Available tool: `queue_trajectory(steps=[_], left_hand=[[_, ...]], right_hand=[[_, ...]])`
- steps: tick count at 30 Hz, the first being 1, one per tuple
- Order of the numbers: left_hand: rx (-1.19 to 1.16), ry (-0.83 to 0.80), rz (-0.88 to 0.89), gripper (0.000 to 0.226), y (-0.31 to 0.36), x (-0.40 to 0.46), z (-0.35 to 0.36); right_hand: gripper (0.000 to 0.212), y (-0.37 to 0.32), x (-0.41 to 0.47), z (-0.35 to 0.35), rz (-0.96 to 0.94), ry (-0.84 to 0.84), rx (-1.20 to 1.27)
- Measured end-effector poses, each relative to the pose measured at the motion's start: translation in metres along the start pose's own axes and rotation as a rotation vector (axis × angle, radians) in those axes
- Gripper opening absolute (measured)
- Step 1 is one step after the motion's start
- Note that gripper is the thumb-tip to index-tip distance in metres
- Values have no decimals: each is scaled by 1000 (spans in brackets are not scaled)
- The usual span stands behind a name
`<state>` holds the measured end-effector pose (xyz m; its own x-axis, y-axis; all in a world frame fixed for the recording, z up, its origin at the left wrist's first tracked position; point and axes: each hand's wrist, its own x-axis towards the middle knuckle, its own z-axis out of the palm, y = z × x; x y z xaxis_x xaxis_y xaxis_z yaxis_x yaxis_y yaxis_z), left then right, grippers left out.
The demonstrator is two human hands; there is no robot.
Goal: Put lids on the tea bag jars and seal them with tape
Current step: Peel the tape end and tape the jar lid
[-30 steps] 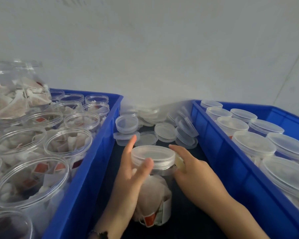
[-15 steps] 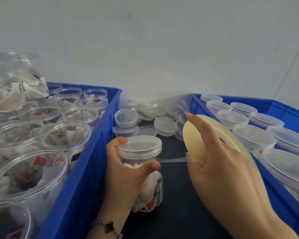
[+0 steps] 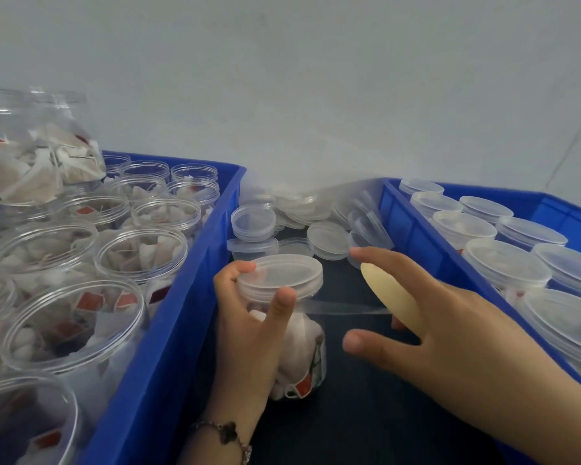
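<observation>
Between blue crates, left hand (image 3: 249, 333) gripping jar (image 3: 296, 340), right hand (image 3: 450, 327) holding tape roll (image 3: 388, 297)

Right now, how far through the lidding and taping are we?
Done: the right crate holds lidded jars; their tape can't be seen. In hand: the left hand grips a lidded jar while the right hand holds the tape roll, with a strip stretched to the jar. Left: many open jars in the left crate, and loose lids behind.

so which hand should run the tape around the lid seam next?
Right hand: it holds the tape roll, its strip already stretched to the jar. Left hand grips the jar under the lid.
</observation>
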<state>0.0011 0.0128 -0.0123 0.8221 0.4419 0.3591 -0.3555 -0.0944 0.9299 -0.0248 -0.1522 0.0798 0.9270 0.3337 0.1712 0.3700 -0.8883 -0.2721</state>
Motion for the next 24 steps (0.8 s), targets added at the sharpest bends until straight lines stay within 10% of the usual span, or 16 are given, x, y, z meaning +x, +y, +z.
queue_trajectory(steps=[3,24], left_hand=[[-23,64,43,90,4,-2,1],[13,190,59,60,0,-2,-1]], right_hand=[[42,0,-3,1,49,-47,89],[46,-14,-29,22,91,47,255]])
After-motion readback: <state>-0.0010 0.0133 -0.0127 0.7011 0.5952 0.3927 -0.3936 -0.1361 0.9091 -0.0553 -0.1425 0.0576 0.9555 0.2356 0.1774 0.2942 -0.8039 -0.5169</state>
